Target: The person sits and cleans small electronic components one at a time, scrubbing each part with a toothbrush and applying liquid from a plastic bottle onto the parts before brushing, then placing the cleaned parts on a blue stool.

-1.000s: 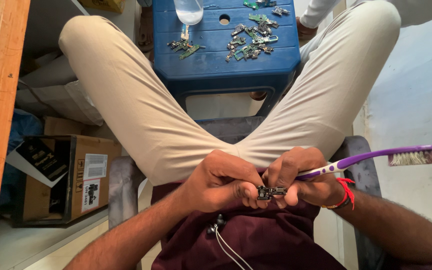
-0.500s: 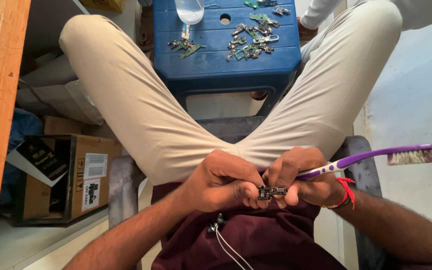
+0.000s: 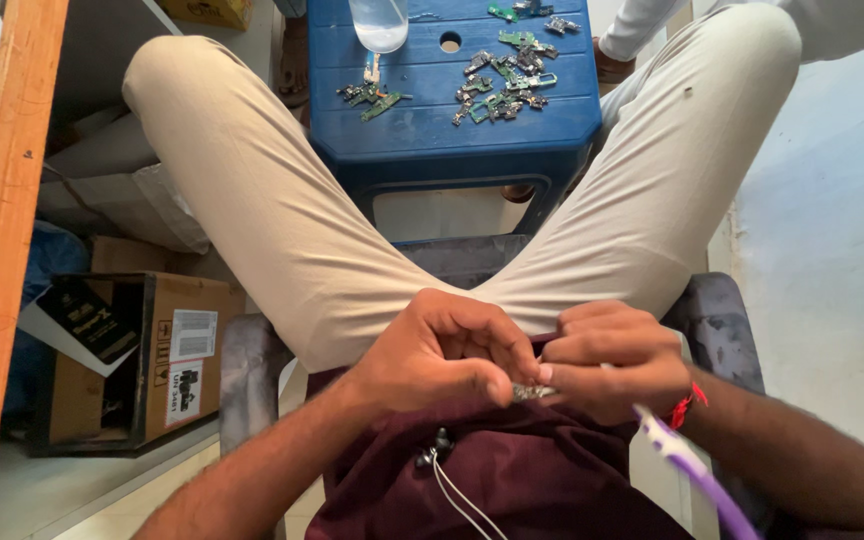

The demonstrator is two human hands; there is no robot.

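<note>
Hands meet at lap: left hand (image 3: 442, 350) and right hand (image 3: 612, 360) pinch small part (image 3: 530, 392) between fingertips — mostly hidden, kind unclear. Purple brush (image 3: 687, 465) under right hand, cut off at 5 o'clock. Stool (image 3: 432, 140) at 12 o'clock — scattered boards (image 3: 502, 85).
</note>
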